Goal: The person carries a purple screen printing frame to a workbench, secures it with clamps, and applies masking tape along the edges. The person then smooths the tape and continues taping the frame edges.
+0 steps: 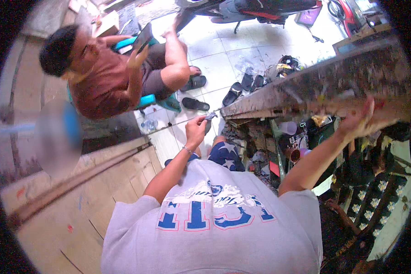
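Hovering near bench edge (pixel 285 108); hands (pixel 195 131) (pixel 358 123) apart

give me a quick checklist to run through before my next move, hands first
1. Left hand gripping the small dark object: ok, held at the fingertips.
2. Small dark object identified: cannot tell, too small and blurred.
3. Right hand open: ok, fingers spread, no held thing visible.
4. Right hand touching the worn ledge: cannot tell whether it rests there or hovers.
5. Tiled floor clear of loose footwear: not ok, black sandals lie on it.
6. Seated person apart from both hands: ok, a gap shows.
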`<action>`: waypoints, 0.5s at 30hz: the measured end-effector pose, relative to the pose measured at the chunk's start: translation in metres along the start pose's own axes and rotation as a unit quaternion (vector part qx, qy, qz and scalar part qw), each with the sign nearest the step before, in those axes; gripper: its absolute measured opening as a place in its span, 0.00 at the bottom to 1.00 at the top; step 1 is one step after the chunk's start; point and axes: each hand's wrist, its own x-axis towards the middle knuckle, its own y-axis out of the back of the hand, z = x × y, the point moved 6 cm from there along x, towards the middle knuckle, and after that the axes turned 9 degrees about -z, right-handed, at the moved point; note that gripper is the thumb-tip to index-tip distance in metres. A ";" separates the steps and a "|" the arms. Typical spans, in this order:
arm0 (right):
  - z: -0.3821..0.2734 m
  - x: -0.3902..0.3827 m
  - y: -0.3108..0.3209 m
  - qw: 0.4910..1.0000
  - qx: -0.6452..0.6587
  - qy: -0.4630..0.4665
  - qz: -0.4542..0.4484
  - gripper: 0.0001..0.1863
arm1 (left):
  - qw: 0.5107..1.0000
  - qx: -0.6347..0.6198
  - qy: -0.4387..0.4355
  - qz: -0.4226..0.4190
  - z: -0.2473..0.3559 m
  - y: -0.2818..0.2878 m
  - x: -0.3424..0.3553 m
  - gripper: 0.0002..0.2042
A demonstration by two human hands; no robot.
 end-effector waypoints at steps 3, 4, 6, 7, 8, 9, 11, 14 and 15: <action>0.018 -0.003 0.000 0.998 -0.047 -0.020 0.041 0.48 | 0.999 0.031 0.017 -0.029 0.004 -0.017 0.079 0.11; 0.022 -0.005 0.000 0.996 -0.065 -0.024 0.051 0.47 | 0.997 0.045 0.037 -0.045 0.007 -0.025 0.102 0.11; 0.031 -0.014 0.000 0.992 -0.097 -0.034 0.068 0.45 | 0.995 0.079 0.024 -0.050 0.013 -0.032 0.146 0.11; 0.037 -0.020 -0.002 0.991 -0.108 -0.040 0.074 0.44 | 0.995 0.091 0.013 -0.043 0.010 -0.035 0.171 0.11; 0.038 -0.025 0.000 0.988 -0.126 -0.046 0.078 0.43 | 0.994 0.100 0.003 -0.042 0.010 -0.042 0.192 0.11; 0.035 -0.024 -0.002 0.984 -0.150 -0.047 0.083 0.42 | 0.991 0.117 0.007 -0.063 0.022 -0.052 0.217 0.11; 0.035 -0.029 -0.004 0.978 -0.178 -0.045 0.097 0.41 | 0.994 0.098 -0.007 -0.044 0.037 -0.060 0.262 0.12; 0.038 -0.036 -0.011 0.968 -0.213 -0.061 0.115 0.38 | 0.988 0.154 0.011 -0.028 0.064 -0.074 0.325 0.12; 0.037 -0.037 -0.014 0.963 -0.232 -0.067 0.116 0.37 | 0.989 0.144 0.003 -0.034 0.078 -0.085 0.340 0.12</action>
